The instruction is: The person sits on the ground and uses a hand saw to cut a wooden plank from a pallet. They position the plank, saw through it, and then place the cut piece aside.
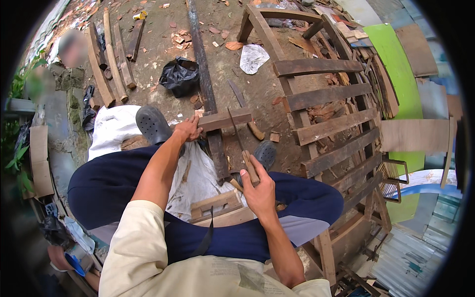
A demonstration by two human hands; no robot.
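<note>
A short brown wooden board (217, 122) lies crosswise on a long dark timber beam (202, 69). My left hand (188, 128) grips the board's left end, fingertips on its top. In my right hand (258, 190), fingers are wrapped round the wooden handle of a narrow-bladed handsaw (236, 129). Its blade slants up and away, crossing the board right of the beam; the teeth are too small to make out. Beyond the board's right end, a long knife (236, 92) with a curved wooden handle lies on the ground, partly hidden by the board.
Right of me stands a slatted wooden frame (329, 96). A black plastic bag (179, 76) sits left of the beam, with several wood strips (115, 57) farther left. Between my legs are a white sack (180, 195) and wood offcuts (215, 203). A person (74, 47) is at the far left.
</note>
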